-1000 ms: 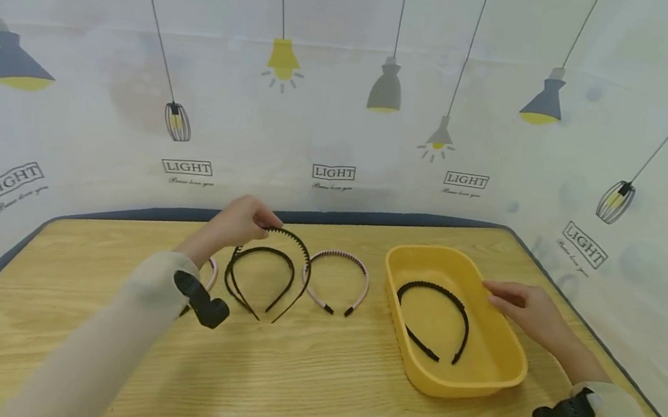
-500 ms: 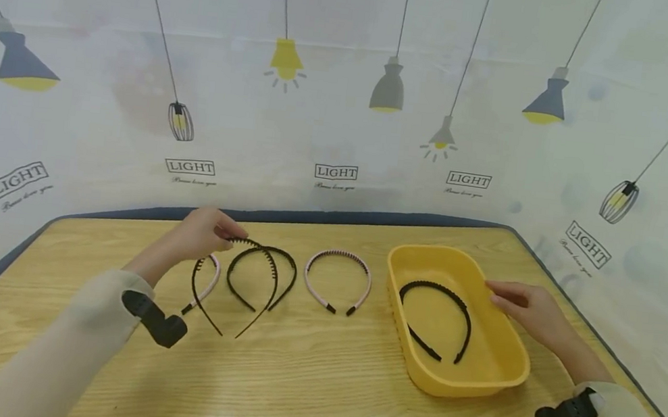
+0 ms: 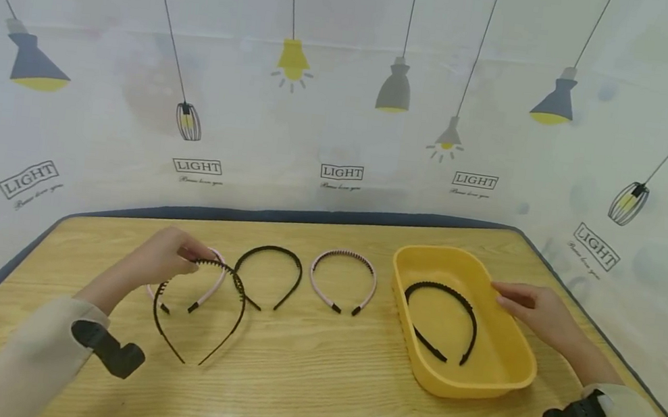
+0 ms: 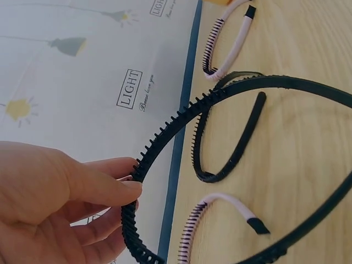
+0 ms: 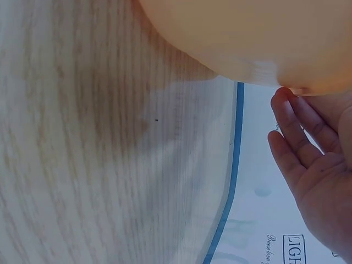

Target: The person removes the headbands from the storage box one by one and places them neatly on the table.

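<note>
My left hand [image 3: 166, 259] pinches a thin black toothed headband [image 3: 243, 308] by the top of its arch, thumb on one side and fingers on the other. The headband's two ends point down, toward the front of the table. Behind it lies a pink headband [image 3: 214, 289], partly covered by the hand and the held band. My right hand [image 3: 543, 315] holds the right rim of a yellow plastic basket [image 3: 511, 383], with fingertips against the outer wall and the thumb at the rim. One black headband [image 3: 472, 318] lies inside the basket.
Another black headband [image 3: 271, 249] and a second pink one [image 3: 346, 253] lie on the wooden table [image 3: 291, 381], between the left hand and the basket. A cloth printed with lamps [image 3: 351, 101] hangs behind the table's far edge.
My left hand has carried the black headband left and toward me, away from the other black headband and in front of the left pink one. The right hand stays at the basket.
</note>
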The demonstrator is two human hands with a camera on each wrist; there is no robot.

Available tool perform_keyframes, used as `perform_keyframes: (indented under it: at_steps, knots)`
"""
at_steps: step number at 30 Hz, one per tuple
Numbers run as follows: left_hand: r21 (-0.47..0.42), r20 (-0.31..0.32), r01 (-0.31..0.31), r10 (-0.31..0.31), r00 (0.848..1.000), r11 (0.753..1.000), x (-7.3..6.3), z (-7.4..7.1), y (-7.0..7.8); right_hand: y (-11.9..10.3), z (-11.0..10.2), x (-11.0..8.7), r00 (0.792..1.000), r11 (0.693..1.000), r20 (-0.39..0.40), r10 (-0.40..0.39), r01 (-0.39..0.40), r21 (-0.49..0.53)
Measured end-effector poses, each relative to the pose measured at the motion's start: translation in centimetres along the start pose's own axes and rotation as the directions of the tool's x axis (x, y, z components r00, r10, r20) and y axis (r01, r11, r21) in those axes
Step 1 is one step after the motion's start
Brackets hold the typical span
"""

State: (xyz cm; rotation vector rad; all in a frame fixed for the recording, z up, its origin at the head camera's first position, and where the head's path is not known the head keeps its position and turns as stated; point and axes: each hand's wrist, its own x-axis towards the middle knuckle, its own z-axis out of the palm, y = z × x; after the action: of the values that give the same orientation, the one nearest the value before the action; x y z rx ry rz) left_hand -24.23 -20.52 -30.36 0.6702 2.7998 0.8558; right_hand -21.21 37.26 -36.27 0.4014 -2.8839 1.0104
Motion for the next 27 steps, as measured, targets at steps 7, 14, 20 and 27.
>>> perform_keyframes:
  at_steps: [7,14,20,27]
  knots:
    - [0.006,-0.006,0.0,0.0,1.0,1.0,-2.1,0.2,-0.9,-0.1,0.0,0.1,1.0,1.0,0.002,-0.004,0.004,0.003]
    - [-0.004,-0.006,0.032,-0.032,0.999,0.999,-3.5,1.0,-2.0,0.1,0.1,0.1,1.0,1.0,-0.002,-0.007,0.007,0.006]
    - [-0.028,0.011,0.061,-0.061,0.998,0.998,-4.5,1.7,-2.6,0.1,0.1,0.1,1.0,1.0,-0.012,-0.012,0.012,-0.008]
    - [-0.064,0.024,0.085,-0.083,0.996,0.994,-5.6,2.1,-3.8,-0.1,0.2,0.1,1.0,1.0,-0.023,0.001,-0.002,-0.029]
